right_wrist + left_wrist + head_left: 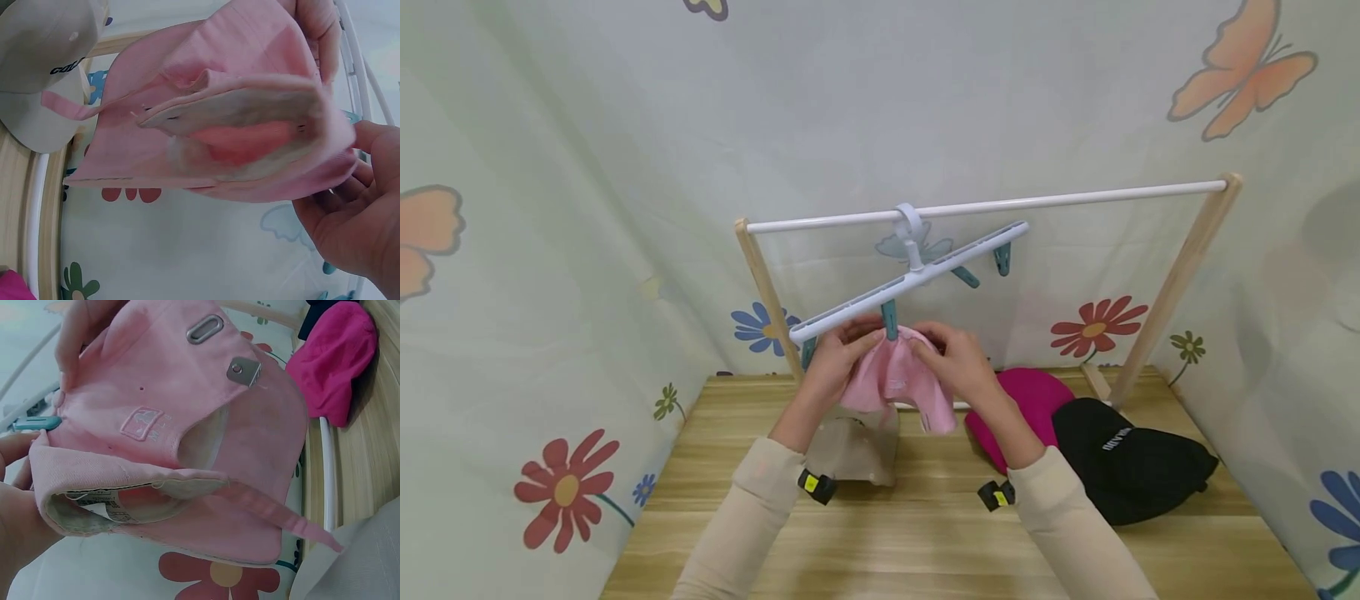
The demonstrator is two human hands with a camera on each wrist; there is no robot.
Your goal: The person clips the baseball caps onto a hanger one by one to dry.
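A pink cap [897, 379] with a loose back strap and a metal buckle [244, 371] hangs under a white hanger [842, 317]. One teal clip [890, 320] on the hanger meets the cap's upper edge. My left hand [835, 360] grips the cap to the left of this clip, thumb in front. On the clip's other side, my right hand [961, 360] pinches the cap's edge between thumb and fingers. The cap's open underside and pale lining [244, 106] show in the right wrist view. Some fingertips are hidden behind the fabric.
The hanger hooks, slanted, on a rack's white rail [1060, 202] with wooden posts [1176, 283]. More teal clips [1002, 259] hang from it. On the wooden table [925, 542] lie a beige cap [853, 450], a magenta cap [1033, 396] and a black cap [1131, 467].
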